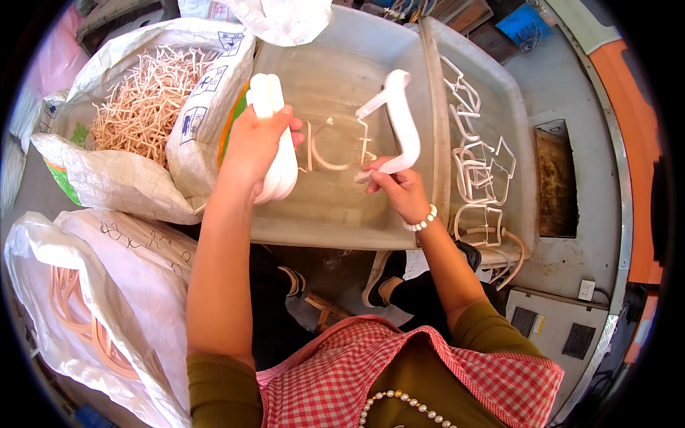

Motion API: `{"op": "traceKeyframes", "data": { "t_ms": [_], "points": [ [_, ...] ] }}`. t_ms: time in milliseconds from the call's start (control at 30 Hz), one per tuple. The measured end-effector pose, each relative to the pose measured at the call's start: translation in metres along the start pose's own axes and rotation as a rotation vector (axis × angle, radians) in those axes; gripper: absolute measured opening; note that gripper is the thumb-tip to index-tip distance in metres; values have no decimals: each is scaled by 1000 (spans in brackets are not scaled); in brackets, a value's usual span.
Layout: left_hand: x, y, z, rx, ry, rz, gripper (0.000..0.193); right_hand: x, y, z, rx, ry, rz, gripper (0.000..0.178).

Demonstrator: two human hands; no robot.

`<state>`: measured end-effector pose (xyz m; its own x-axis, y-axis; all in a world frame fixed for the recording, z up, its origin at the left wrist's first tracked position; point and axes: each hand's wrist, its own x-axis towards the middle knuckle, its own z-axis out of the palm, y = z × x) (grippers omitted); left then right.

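Note:
My left hand is closed around a small stack of smooth white plastic strips with rounded ends, held upright over a translucent tub of water. My right hand pinches one end of a curved white plastic strip, which stands up from the fingers. A thin plastic branch hangs off its upper end. Between the hands, more thin curved plastic shows in or over the water; I cannot tell whether it joins the piece in my right hand.
A second tub at the right contains several white plastic frames and a hose. An open woven sack at the left is full of thin pinkish plastic sticks. Nearer lies another sack with curved pink pieces.

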<state>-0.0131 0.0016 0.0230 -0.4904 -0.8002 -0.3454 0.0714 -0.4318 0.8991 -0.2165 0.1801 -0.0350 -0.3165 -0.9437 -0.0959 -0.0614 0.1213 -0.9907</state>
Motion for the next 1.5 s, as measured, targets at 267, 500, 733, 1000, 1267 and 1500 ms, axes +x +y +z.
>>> {"op": "traceKeyframes", "data": {
  "t_ms": [267,500,733,1000,1267,1500],
  "points": [
    [-15,8,7,-206,-221,-138,27,-34,-85,-20,-173,3,-336,16],
    [-16,6,20,-560,-381,-257,51,-42,-99,-32,-849,-134,-679,27],
    [-35,1,17,-421,-559,-223,36,-53,-61,-30,-1176,-256,-723,34],
    [-50,-9,26,-430,-554,-208,40,-52,-51,-26,-1178,-119,-784,34],
    [-51,-3,8,-435,-761,-120,39,-29,-45,-41,-753,291,-510,69],
    [-42,-1,8,-502,-925,-166,45,8,16,-52,-249,-211,-85,65]
  ]
}}
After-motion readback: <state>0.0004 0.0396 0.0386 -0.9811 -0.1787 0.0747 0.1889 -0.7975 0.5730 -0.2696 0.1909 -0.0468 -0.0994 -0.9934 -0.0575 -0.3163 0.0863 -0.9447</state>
